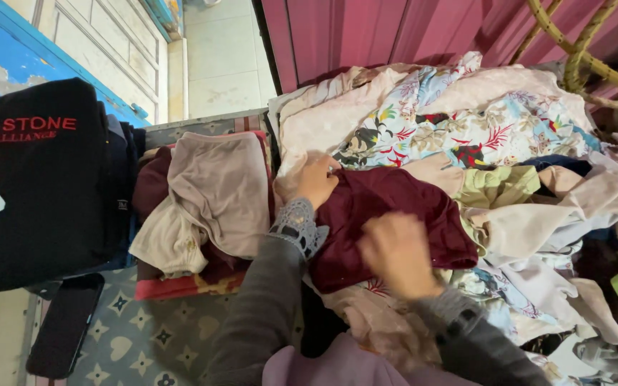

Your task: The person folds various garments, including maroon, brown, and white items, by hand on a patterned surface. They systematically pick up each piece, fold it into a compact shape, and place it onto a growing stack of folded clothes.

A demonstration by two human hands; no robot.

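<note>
Maroon cloth fills both hands: the left hand (316, 180) pinches the upper left edge of a maroon garment (388, 214), fingers closed on the fabric, while the right hand (395, 254), blurred, presses its lower edge; whether those fingers are closed I cannot tell. The garment lies atop a heap of mixed clothes (538, 214), soft, light and limp, best taken by a hem or seam. Left of it sits a beige garment (212, 196), then a black phone (66, 322).

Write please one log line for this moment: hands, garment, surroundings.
left hand: on maroon garment | right hand: on it, blurred | beige garment left | phone near
</note>
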